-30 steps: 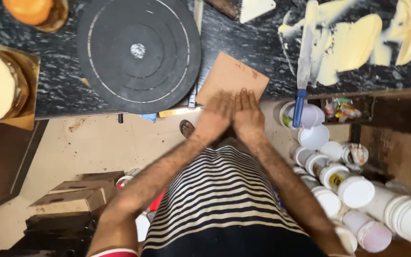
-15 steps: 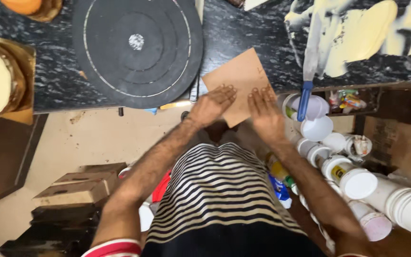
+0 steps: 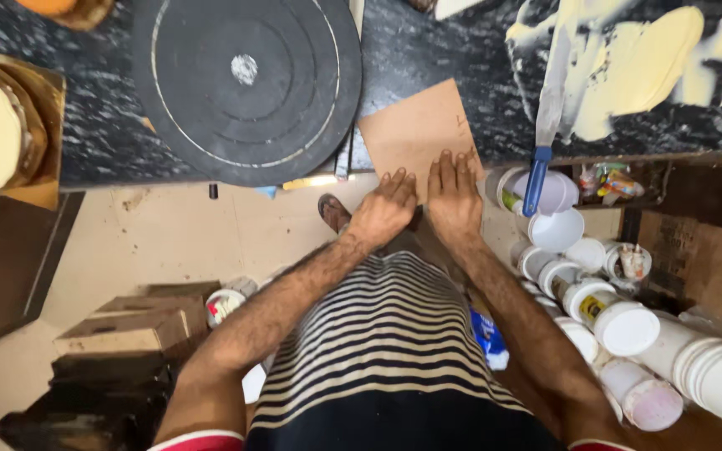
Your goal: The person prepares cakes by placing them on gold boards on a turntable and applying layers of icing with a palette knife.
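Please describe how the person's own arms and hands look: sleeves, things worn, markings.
Both forearms are bare and hairy from the elbows down. The left hand and right hand wear no gloves, and no ring, watch or bracelet is visible. At the bottom edge, short sleeves with red and white bands show on the upper arms. The striped shirt is cream and dark navy.

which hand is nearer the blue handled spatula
Right. The right hand lies on the brown board, just left of the spatula; the left hand sits farther left.

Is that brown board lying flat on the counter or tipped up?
Flat: the brown board lies on the black counter, near edge overhanging by both hands.
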